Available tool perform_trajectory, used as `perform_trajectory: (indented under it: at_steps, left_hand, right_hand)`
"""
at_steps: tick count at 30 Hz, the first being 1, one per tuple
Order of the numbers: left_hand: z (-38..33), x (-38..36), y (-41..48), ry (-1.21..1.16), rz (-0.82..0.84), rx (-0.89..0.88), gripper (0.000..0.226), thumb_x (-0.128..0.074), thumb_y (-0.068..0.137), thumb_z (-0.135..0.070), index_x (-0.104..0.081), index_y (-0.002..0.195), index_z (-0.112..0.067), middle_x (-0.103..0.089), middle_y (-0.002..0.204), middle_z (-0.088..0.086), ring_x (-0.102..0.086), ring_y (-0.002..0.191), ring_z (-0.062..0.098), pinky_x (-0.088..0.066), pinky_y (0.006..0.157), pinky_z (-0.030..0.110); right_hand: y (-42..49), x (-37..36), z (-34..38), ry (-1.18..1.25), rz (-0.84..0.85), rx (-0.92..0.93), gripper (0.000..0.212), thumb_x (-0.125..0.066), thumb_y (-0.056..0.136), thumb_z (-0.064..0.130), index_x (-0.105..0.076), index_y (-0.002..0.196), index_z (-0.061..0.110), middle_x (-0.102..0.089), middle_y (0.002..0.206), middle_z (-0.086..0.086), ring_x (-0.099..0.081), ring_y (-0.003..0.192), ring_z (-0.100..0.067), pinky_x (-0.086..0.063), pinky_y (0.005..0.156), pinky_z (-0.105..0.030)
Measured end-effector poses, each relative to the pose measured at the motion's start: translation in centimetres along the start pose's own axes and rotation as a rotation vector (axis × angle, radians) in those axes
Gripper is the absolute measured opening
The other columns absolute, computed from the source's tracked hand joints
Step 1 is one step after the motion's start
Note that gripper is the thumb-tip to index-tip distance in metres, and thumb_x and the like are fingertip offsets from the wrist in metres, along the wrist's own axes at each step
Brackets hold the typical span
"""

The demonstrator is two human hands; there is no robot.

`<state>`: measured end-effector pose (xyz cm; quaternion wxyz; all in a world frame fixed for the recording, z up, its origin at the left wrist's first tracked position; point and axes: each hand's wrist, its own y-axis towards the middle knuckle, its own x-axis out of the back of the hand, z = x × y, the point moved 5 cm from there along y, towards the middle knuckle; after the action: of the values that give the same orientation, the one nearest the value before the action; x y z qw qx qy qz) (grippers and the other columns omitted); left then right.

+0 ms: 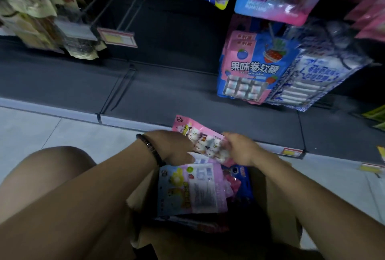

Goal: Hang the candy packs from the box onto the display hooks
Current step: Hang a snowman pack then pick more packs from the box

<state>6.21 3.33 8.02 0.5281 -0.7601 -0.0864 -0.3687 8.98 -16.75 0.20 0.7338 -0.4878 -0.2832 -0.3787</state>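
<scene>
You hold the pink candy pack [205, 141] just above the open box [261, 193], your left hand [177, 149] gripping its left edge and your right hand [241, 149] pinching the right. Turn its top end up and find the hang hole before you lift it towards the bare hooks [135, 10] at upper left. The hanging blue pack [254, 68] reads 果味卷软糖; the print on your own pack is too blurred to read.

Single view, head-worn, wide-angle. Looks forward and steeply down over both forearms. Left grip [177, 148] and right grip [239, 151] close to lens, just below centre, holding pink candy pack [205, 141] between them. Box [279, 224] under grips, nearer camera. Display hooks [123, 13] beyond grips, farther off, at top. Frame edges bowed.
</scene>
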Motion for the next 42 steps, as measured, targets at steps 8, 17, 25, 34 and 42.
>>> perform_trajectory:
  at_steps: [8, 17, 25, 34, 42]
  left_hand:
    - [1.5, 1.3, 0.1, -0.293, -0.247, 0.025, 0.072, -0.056, 0.101, -0.06, -0.036, 0.16, -0.023, -0.057, 0.151, 0.006, -0.06, 0.129, 0.026, -0.046, 0.101, 0.027]
    - [-1.0, 4.1, -2.4, -1.512, -0.801, -0.235, 0.033, -0.057, 0.108, -0.027, -0.047, 0.138, -0.018, -0.073, 0.13, 0.007, -0.077, 0.11, 0.029, -0.064, 0.087, 0.055]
    - [-3.0, 5.4, -3.9, -1.515, -0.841, -0.298, 0.033, -0.057, 0.107, -0.019, -0.051, 0.139, -0.017, -0.075, 0.127, 0.012, -0.076, 0.11, 0.036, -0.063, 0.086, 0.06]
    - [-9.4, 15.2, -4.5, -1.507, -0.993, -0.304, 0.022, -0.058, 0.108, -0.03, -0.065, 0.117, -0.011, -0.081, 0.109, 0.011, -0.08, 0.099, 0.034, -0.063, 0.081, 0.065]
    - [-16.4, 25.2, -3.2, -1.489, -0.933, -0.425, 0.028, -0.059, 0.106, -0.043, -0.066, 0.105, -0.016, -0.081, 0.101, 0.013, -0.081, 0.084, 0.036, -0.065, 0.064, 0.046]
  right_hand:
    - [-8.3, 9.5, 0.3, 0.502, -0.162, 0.131, 0.019, -0.054, 0.11, 0.031, -0.069, 0.121, 0.026, -0.079, 0.11, -0.002, -0.076, 0.1, -0.025, -0.06, 0.092, -0.056]
    - [-10.8, 9.8, 0.7, 0.994, -0.198, 0.102, 0.025, -0.05, 0.112, 0.023, -0.07, 0.127, 0.021, -0.081, 0.114, -0.002, -0.078, 0.106, -0.024, -0.057, 0.103, -0.057]
    - [-12.3, 11.8, 0.4, 1.004, -0.3, 0.141, 0.019, -0.062, 0.106, 0.019, -0.07, 0.123, 0.021, -0.081, 0.114, 0.001, -0.079, 0.103, -0.021, -0.06, 0.097, -0.056]
    - [-17.1, 18.9, -3.0, 1.07, -0.708, 0.293, 0.073, -0.065, 0.1, -0.005, -0.051, 0.152, 0.044, -0.078, 0.121, 0.012, -0.077, 0.108, -0.014, -0.066, 0.084, -0.04]
    - [-20.9, 23.5, -8.8, 1.07, -0.979, 0.309, 0.081, -0.061, 0.102, -0.003, -0.039, 0.158, 0.053, -0.064, 0.145, 0.021, -0.065, 0.13, -0.007, -0.058, 0.105, -0.049]
